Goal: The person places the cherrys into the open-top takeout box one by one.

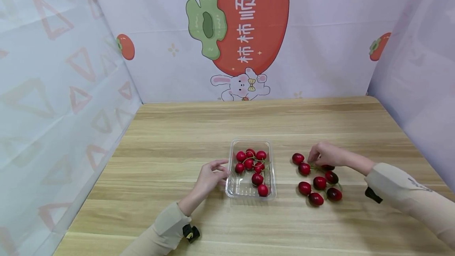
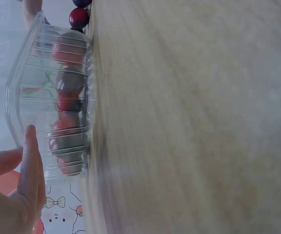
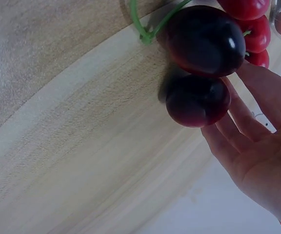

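A clear plastic box (image 1: 251,198) holds several red cherries (image 1: 249,164) with green stems. At its left side is my left hand (image 1: 209,177), fingers fairly straight and touching the wall; in the left wrist view, a fingertip of the left hand (image 2: 18,190) lies against the box near its rim. To the right of the box, my right hand (image 1: 328,155) reaches down among loose cherries, bent fingers by the stems. In the right wrist view, two dark cherries (image 3: 206,41) partly cover the fingertips of the right hand (image 3: 257,131), so any grip on them or a stem is hidden.
Several loose dark red cherries (image 1: 319,183) lie in front of and left of my right hand, with joined stems between them. The wooden table (image 1: 170,129) meets a printed cloth backdrop (image 1: 160,70) at the back, with cloth walls at both sides.
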A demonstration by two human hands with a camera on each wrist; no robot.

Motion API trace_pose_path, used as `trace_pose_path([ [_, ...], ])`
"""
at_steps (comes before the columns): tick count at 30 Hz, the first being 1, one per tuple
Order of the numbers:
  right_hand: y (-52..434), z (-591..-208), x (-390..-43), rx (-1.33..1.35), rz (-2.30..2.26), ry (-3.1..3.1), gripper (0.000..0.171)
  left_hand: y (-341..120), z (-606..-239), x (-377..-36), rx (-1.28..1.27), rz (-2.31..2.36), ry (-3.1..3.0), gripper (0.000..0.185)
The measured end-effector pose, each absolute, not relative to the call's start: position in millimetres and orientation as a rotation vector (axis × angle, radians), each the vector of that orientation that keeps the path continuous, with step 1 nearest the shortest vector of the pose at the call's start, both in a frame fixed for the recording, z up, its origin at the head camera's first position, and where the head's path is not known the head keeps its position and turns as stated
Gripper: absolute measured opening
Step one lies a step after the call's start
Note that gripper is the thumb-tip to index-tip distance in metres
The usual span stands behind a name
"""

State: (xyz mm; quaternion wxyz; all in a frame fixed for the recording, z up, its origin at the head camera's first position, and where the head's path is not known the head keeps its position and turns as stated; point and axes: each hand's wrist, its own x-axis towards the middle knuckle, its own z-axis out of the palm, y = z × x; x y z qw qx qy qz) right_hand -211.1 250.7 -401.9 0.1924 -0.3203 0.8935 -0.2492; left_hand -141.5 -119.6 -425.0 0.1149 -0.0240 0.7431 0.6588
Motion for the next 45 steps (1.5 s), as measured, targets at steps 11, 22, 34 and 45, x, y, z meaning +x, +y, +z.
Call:
trace_pose_path([
  [11,253,-410,-218,-0.893,-0.747,2.440,0.011,-119,-424,-141,-0.067,1.933,2.169,0.041],
  [22,254,-409,-220,-0.890,-0.734,2.416,0.009,-117,-411,-136,-0.064,1.937,2.167,0.040],
  [34,257,-408,-222,-0.914,-0.759,2.366,0.008,-119,-425,-142,-0.076,1.933,2.167,0.042],
  [45,258,-400,-222,-0.962,-0.811,2.333,0.011,-118,-422,-141,-0.073,1.942,2.166,0.042],
])
